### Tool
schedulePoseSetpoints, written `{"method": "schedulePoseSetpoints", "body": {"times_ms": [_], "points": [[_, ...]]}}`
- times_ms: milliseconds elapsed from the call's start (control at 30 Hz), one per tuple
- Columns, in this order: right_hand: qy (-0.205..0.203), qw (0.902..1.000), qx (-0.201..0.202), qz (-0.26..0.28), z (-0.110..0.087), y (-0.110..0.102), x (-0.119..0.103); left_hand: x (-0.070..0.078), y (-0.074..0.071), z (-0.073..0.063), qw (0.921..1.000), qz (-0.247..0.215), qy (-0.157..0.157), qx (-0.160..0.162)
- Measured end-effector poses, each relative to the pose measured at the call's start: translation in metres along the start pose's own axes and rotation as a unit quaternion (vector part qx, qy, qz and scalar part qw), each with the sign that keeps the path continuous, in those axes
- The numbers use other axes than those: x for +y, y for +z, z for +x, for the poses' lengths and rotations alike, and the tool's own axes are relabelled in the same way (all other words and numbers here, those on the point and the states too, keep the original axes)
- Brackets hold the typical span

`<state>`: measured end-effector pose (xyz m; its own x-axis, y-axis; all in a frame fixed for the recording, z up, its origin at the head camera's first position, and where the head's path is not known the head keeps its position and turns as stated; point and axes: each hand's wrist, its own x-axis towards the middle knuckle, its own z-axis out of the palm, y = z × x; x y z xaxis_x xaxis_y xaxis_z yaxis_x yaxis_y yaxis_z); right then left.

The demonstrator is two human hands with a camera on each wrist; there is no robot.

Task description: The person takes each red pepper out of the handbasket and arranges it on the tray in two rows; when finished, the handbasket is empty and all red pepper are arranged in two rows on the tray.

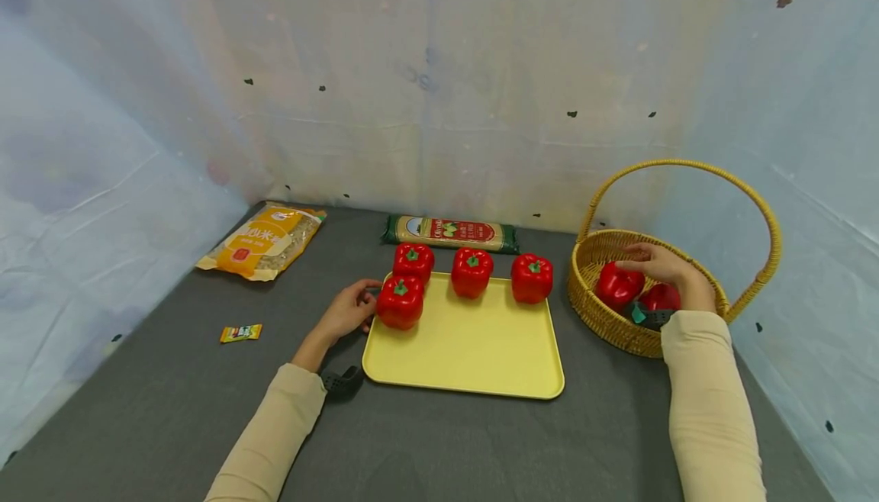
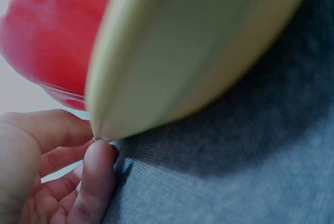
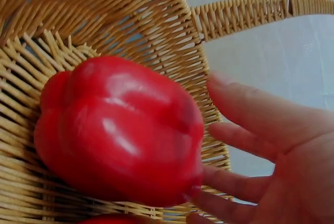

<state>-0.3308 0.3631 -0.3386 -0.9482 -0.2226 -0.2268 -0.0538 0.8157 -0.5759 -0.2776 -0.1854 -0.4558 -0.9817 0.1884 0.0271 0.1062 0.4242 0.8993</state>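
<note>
My left hand point(image 1: 346, 311) pinches the left rim of a yellow tray point(image 1: 484, 353) between thumb and finger, as the left wrist view shows. Just inside that rim stands a red bell pepper point(image 1: 400, 304). Three more red bell peppers line the tray's far edge: left point(image 1: 413, 260), middle point(image 1: 471, 273) and right point(image 1: 532, 279). At the right, my right hand point(image 1: 661, 264) reaches into a wicker basket point(image 1: 604, 326). Its fingers are spread at one end of a red bell pepper point(image 3: 120, 132), some seeming to touch it. Another red pepper point(image 1: 661, 297) lies beside it, partly hidden by the wrist.
A long green-and-red packet point(image 1: 449, 233) lies behind the tray. At the back left lies a yellow bag of grain point(image 1: 264, 242). A small yellow snack packet point(image 1: 241, 333) is left of my left hand. The basket's tall handle point(image 1: 687, 164) arches above the right hand.
</note>
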Motion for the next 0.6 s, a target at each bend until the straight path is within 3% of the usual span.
{"method": "schedulePoseSetpoints", "body": {"times_ms": [133, 333, 600], "points": [[0.032, 0.9991, -0.015, -0.024, 0.0009, 0.0009, 0.0023, 0.0001, -0.0003, -0.0005, 1.0, 0.0, 0.004, -0.001], [0.071, 0.9961, -0.052, -0.008, -0.0002, 0.002, 0.0035, 0.0001, -0.0003, -0.0006, 1.0, -0.001, -0.002, 0.0], [0.07, 0.994, -0.083, -0.015, -0.0006, 0.0022, 0.0075, -0.0014, -0.0002, 0.0009, 1.0, 0.005, 0.008, -0.001]]}}
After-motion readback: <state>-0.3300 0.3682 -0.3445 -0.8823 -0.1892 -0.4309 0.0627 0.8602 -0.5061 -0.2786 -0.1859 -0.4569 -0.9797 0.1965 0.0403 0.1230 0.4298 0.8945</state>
